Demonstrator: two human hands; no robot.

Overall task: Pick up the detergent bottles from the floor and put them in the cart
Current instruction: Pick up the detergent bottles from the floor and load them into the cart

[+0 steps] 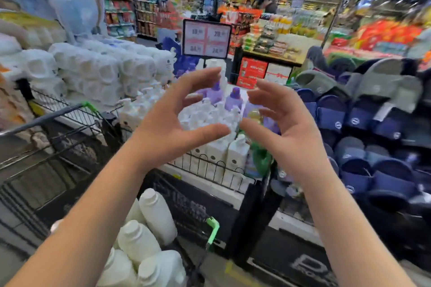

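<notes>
Detergent bottles (149, 228) are heaped in the cart (46, 118); left hand (163, 128) and right hand (293, 137) are held empty, fingers apart. The heap could be toppled by a careless drop.

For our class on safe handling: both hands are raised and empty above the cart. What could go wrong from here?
1. The white bottles piled in the cart lean on one another. Another one dropped on top might make them slide or topple.
2. The left hand and right hand hover open near the packed display bottles behind the low wire rail. A careless sweep might knock some off.
</notes>
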